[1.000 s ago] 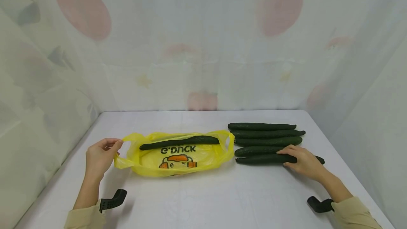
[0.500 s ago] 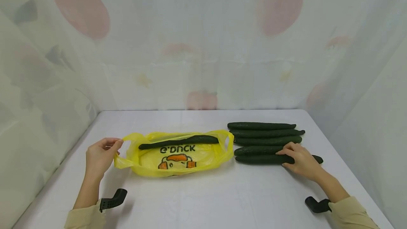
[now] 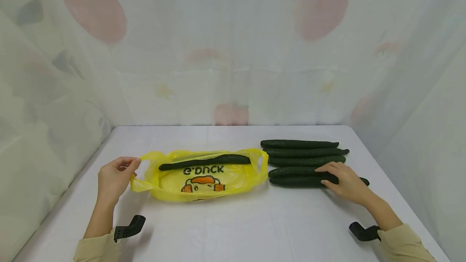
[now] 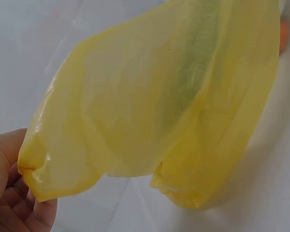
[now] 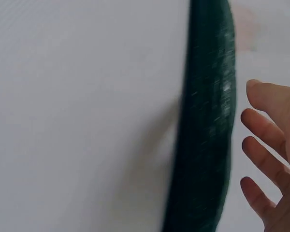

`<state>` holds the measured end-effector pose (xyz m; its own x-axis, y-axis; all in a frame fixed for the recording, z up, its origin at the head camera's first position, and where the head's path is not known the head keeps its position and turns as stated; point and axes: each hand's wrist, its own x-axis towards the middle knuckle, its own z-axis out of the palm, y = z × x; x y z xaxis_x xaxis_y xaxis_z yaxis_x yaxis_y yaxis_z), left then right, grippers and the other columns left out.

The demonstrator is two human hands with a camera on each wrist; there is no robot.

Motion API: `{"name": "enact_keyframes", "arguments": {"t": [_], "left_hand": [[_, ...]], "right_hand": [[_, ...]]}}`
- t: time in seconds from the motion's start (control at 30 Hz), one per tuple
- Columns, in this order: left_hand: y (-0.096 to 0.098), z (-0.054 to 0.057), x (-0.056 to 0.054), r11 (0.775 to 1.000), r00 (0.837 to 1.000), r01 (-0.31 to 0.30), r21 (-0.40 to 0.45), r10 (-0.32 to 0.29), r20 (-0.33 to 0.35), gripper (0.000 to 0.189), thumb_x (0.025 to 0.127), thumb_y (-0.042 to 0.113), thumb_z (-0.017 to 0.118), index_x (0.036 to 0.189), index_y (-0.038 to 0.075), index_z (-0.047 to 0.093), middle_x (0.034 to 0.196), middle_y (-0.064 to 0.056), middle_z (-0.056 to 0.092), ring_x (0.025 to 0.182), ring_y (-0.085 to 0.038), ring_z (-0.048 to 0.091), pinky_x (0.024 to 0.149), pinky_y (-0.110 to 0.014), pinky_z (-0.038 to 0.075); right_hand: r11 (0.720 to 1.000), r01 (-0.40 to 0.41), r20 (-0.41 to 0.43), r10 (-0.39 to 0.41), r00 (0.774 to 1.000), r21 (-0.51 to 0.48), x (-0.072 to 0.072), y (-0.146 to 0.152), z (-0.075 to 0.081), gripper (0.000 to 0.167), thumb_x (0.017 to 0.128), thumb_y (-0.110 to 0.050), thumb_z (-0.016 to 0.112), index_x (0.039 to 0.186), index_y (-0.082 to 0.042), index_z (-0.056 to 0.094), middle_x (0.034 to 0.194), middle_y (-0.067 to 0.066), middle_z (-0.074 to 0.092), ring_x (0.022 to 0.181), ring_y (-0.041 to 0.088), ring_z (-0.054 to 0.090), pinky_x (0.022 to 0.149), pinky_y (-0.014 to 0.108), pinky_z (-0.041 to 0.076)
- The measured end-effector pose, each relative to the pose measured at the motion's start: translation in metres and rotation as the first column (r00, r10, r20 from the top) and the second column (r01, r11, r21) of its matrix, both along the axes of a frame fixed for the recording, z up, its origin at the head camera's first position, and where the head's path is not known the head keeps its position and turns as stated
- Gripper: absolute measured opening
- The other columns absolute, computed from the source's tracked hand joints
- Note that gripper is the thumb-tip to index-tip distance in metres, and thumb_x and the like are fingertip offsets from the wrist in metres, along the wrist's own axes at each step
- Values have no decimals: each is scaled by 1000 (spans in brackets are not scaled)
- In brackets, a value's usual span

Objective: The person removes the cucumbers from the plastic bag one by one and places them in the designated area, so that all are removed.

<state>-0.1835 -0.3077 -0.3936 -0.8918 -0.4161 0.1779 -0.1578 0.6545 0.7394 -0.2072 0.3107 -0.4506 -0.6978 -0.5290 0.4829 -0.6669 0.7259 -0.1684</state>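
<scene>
With thumb and fingertips, my left hand point(image 3: 114, 179) pinches the left handle of a yellow plastic bag point(image 3: 167, 191) printed with a duck. Inside the bag's mouth lies a dark green cucumber point(image 3: 207, 161). In the left wrist view, the bag point(image 4: 121, 116) hangs stretched from the fingers, a green shape showing through it. My right hand point(image 3: 344, 183) is over the front cucumber point(image 3: 298, 181) at the right. The right wrist view has its fingers spread and loosely bent, a gap between the fingertips and the cucumber point(image 5: 205, 116).
Behind the front cucumber another cucumber point(image 3: 291, 172) lies alongside, and three more, such as the rearmost cucumber point(image 3: 298, 144), are farther back. All are on a white table point(image 3: 233, 229). Patterned curtains point(image 3: 233, 64) stand behind and at both sides. Black camera mounts sit at both wrists.
The right hand's fingers have shifted slightly up and away from the front cucumber, thumb and forefinger wider apart. The left hand and bag stay put.
</scene>
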Motion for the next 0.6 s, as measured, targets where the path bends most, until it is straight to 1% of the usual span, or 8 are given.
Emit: {"name": "enact_keyframes", "arguments": {"t": [0.13,0.2,0.23,0.33,0.37,0.4,0.53,0.6], "left_hand": [[0,0,0,1000,1000,-4,-7,4,3,43,86,47,58,101,8,67,79,-1,66,60,-2,56,46,-22,43],[0,1,0,1000,1000,-4,-8,4,2,43,86,47,58,101,8,67,79,0,66,60,-1,56,47,-22,43],[0,1,0,1000,1000,-2,-8,2,0,43,85,48,58,101,8,67,78,2,65,60,-1,57,47,-22,44],[0,1,0,1000,1000,6,-7,-6,-6,43,85,47,59,100,8,67,73,9,63,60,-1,57,46,-22,44],[0,1,0,1000,1000,8,-6,-8,-8,42,85,47,59,100,8,68,72,11,62,60,0,57,46,-22,44],[0,1,0,1000,1000,8,-5,-8,-10,42,85,46,59,100,8,68,72,11,63,60,-1,57,46,-22,44],[1,2,0,1000,1000,5,1,-5,-8,42,86,46,59,101,8,67,80,-1,67,60,-1,57,46,-22,44],[2,2,0,1000,1000,4,5,-3,-7,42,86,46,59,101,8,67,83,-3,67,60,-1,57,46,-22,44]], "right_hand": [[999,-25,12,25,1000,-22,-1,-7,9,46,67,-4,78,109,-12,63,106,-5,62,96,15,57,78,28,46],[998,-41,11,41,999,-38,-2,-9,13,45,68,-3,78,110,-12,63,106,-5,62,97,14,56,80,21,44],[997,-51,8,51,999,-50,-2,-11,15,45,67,-2,78,110,-11,63,106,-5,63,97,14,57,84,17,42],[994,-82,9,83,997,-76,-1,-18,22,44,68,-2,77,109,-10,63,106,-5,63,98,12,57,88,10,37],[992,-94,6,95,995,-84,-1,-21,24,44,68,-1,77,109,-10,63,106,-5,63,98,12,57,88,8,37],[990,-107,1,107,994,-91,0,-25,27,44,67,-1,77,108,-10,63,106,-5,63,97,12,58,89,7,36],[985,-136,0,137,991,-107,1,-39,39,44,68,1,77,107,-12,63,105,-6,64,95,11,59,84,9,40],[982,-150,9,152,988,-115,1,-46,44,43,68,1,76,107,-13,64,104,-7,64,93,11,60,82,10,41]]}}
